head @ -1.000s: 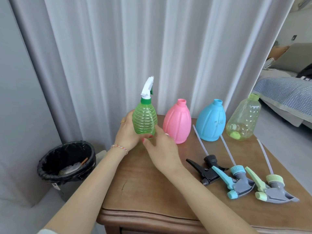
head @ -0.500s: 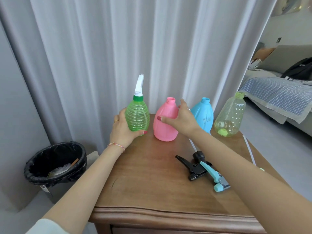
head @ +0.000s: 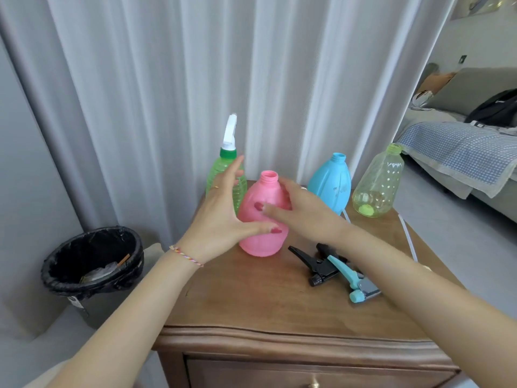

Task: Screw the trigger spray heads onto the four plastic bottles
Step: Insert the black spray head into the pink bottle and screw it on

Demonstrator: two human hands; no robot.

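Observation:
A green ribbed bottle [head: 216, 175] with a white trigger head screwed on stands at the back left of the wooden cabinet top [head: 251, 298]. A pink bottle [head: 264, 236] with an open neck stands in front of it. My left hand [head: 221, 217] is spread, its thumb touching the pink bottle's lower left side. My right hand [head: 305, 211] wraps the pink bottle's right side. A blue bottle [head: 331, 183] and a clear yellow-green bottle [head: 379, 186], both open-necked, stand at the back right. A black spray head [head: 316, 266] and a teal-grey one [head: 356, 284] lie under my right forearm.
A black-lined waste bin [head: 92, 261] stands on the floor left of the cabinet. White curtains [head: 223, 79] hang close behind the bottles. A bed with a blue checked cover [head: 461, 152] lies at the right. White dip tubes [head: 407, 236] stick out past my right arm.
My left hand has let go of the green bottle and moved right onto the pink bottle. The right hand has closed further round the pink bottle, which has come forward.

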